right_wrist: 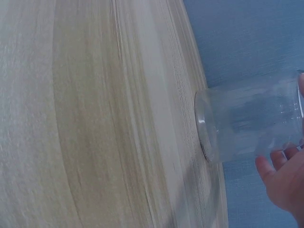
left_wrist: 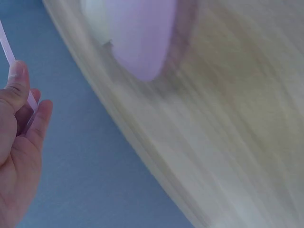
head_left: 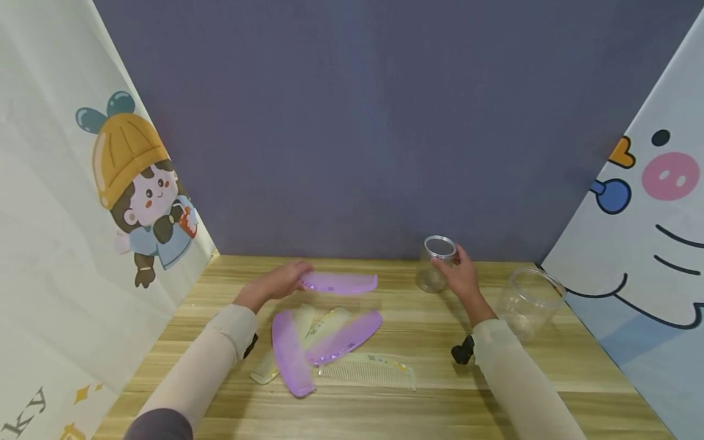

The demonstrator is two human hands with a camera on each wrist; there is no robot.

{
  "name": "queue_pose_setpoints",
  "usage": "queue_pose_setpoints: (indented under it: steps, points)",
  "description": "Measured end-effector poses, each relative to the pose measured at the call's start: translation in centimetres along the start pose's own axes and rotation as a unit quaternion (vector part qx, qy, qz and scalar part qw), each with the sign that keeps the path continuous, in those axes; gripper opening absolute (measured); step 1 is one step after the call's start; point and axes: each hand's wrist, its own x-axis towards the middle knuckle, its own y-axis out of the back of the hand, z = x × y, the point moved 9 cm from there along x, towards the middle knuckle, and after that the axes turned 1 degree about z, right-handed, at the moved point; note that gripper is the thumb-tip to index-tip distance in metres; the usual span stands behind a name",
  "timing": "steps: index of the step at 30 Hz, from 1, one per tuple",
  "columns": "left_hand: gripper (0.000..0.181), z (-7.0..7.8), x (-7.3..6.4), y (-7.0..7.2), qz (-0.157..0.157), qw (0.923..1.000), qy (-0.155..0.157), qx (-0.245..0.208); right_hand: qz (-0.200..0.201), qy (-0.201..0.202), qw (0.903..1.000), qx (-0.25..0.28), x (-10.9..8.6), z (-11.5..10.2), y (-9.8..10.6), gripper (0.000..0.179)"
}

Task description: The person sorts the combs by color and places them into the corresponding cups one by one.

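Pinching a purple comb (head_left: 343, 283) by one end with the left hand (head_left: 282, 280), holding it raised above the table (head_left: 418, 415), beyond the other combs. Over on the right, curling the right hand (head_left: 463, 278) around the upper part of a clear jar (head_left: 431, 273), close to the rim, at the table's far side. Spotting two more purple combs (head_left: 289, 357) lying nearer, overlapping pale green combs (head_left: 333, 319), with another pale green comb (head_left: 367, 371) just beside. Seeing also a second clear jar (head_left: 519, 308) standing upright by the right forearm.
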Motion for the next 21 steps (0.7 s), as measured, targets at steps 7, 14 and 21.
queue_pose_setpoints:
  steps: [7,14,21]
  points:
    - [0.047,0.3,1.0,0.7,-0.011,0.9992,0.031,-0.023,0.003,0.000,1.0000,0.004,-0.1,-0.1,-0.1,0.086]
    - [0.044,0.8,2.0,1.4,0.008,0.9994,0.023,-0.024,0.011,0.000,0.9999,0.008,0.1,0.0,-0.2,0.084]
    - [0.041,1.8,3.3,2.1,0.014,0.9992,0.010,-0.037,0.014,0.001,0.9999,0.008,0.1,0.2,-0.2,0.084]
